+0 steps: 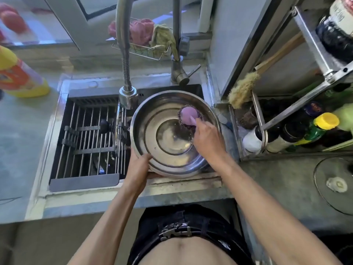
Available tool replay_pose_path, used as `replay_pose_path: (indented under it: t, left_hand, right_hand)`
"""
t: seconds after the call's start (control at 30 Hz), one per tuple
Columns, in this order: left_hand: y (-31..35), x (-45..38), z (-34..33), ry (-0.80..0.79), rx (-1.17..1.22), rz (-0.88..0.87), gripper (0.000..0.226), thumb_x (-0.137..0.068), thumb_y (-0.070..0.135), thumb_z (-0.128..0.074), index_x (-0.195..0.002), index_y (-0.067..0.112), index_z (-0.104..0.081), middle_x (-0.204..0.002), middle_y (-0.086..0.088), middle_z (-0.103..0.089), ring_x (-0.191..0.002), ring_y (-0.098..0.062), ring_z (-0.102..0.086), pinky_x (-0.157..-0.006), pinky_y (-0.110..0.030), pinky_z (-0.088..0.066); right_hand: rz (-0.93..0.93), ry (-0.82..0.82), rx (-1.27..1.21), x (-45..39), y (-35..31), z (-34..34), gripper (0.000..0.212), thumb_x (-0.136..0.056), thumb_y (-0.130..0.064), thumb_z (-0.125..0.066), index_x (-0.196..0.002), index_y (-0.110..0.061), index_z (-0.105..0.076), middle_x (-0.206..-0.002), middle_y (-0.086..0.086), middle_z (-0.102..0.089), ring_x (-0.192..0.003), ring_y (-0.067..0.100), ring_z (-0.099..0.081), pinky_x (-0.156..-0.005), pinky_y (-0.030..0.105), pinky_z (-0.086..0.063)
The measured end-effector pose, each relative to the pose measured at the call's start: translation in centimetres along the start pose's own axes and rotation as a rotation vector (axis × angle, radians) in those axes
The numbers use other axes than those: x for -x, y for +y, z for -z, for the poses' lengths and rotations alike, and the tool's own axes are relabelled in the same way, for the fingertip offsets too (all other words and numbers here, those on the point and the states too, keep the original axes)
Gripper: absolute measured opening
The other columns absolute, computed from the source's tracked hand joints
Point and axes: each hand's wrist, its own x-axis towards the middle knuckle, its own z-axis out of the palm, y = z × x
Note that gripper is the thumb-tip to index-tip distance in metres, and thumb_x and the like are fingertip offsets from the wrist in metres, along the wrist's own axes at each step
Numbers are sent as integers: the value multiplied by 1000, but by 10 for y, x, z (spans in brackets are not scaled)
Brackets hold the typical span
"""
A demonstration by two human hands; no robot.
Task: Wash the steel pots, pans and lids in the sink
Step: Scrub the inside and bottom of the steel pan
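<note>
Now the left hand [140, 165] grips the near-left rim of a big round steel basin [172, 133], with the thumb inside the rim, and keeps it tilted over the right part of the dark sink [191, 88]. The right hand [207, 137] holds a pink-handled scrubber with a dark wire ring [188, 116] against the far inner wall of the basin. A steel faucet head [128, 97] hangs just beside the basin's far-left rim. Left of it, a steel rod drying rack [86, 138] covers the sink. A glass lid [336, 183] lies on the counter at right.
</note>
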Motion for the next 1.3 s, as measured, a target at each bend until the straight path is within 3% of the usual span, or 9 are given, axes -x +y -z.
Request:
replay_pose_path:
  t: [0.2, 0.3, 0.37, 0.53, 0.67, 0.83, 1.0, 1.13, 1.3]
  left_hand:
    - [-5, 6, -3, 19, -45, -118, 77, -75, -25, -41, -135, 22, -51, -115, -16, -70, -102, -34, -69, -77, -53, -62]
    - [-4, 3, 3, 39, 36, -102, 75, -69, -24, -46, -132, 14, -53, -111, -23, -70, -89, -34, -70, -61, -40, -60]
    - [-2, 5, 11, 71, 20, -110, 71, -72, -24, -49, -132, 12, -53, -108, -18, -70, -89, -27, -70, -60, -32, -59]
    - [2, 21, 0, -6, -123, -189, 82, -73, -28, -40, -140, 18, -52, -125, -7, -67, -115, -18, -65, -93, -30, -57]
    - [5, 19, 2, 64, -26, -161, 81, -60, -16, -48, -135, 14, -55, -119, -12, -70, -111, -28, -68, -95, -48, -57]
    - [9, 27, -3, -19, -181, -244, 83, -73, -17, -45, -147, 19, -47, -131, -2, -64, -123, -14, -61, -108, -44, -50]
    - [6, 16, 1, 1, -181, -235, 91, -68, -22, -43, -148, 21, -46, -131, -6, -64, -122, -21, -62, -106, -57, -50]
    - [10, 21, -7, -17, -222, -241, 99, -71, -25, -42, -152, 32, -40, -138, 0, -60, -129, -13, -57, -110, -46, -48]
    - [7, 19, -10, -8, -127, -231, 95, -59, -10, -45, -147, 26, -47, -133, -8, -63, -125, -25, -61, -106, -60, -49]
  right_hand:
    - [151, -186, 108, -3, -49, -30, 48, -99, -13, -40, -145, -23, -48, -110, 17, -62, -97, 41, -62, -79, 47, -50]
    - [313, -429, 137, 36, -61, -25, 42, -100, -14, -39, -141, -20, -47, -103, 16, -60, -90, 39, -64, -75, 48, -53]
    - [242, -502, 216, 40, -42, -8, 46, -98, -10, -38, -142, -20, -44, -106, 15, -59, -92, 38, -65, -78, 49, -54]
    - [77, -205, 278, 2, -49, 1, 46, -99, -15, -38, -144, -21, -46, -113, 15, -63, -100, 40, -64, -80, 45, -48]
    - [249, -438, 234, 44, -67, -9, 46, -98, -16, -39, -143, -21, -46, -114, 16, -61, -98, 41, -63, -77, 45, -48]
    - [-21, -220, 318, 26, -12, 5, 53, -95, -11, -41, -147, -25, -43, -111, 14, -62, -93, 42, -66, -70, 44, -46]
    - [172, -457, 244, 62, -26, -4, 55, -95, -8, -40, -148, -22, -42, -111, 14, -60, -92, 40, -66, -73, 46, -52]
    - [-76, -248, 383, 29, 14, 11, 53, -94, -5, -41, -145, -18, -46, -115, 17, -62, -90, 40, -66, -70, 45, -50]
    - [235, -454, 175, 56, -27, -6, 51, -94, -9, -43, -144, -19, -44, -109, 15, -61, -88, 39, -67, -75, 48, -55]
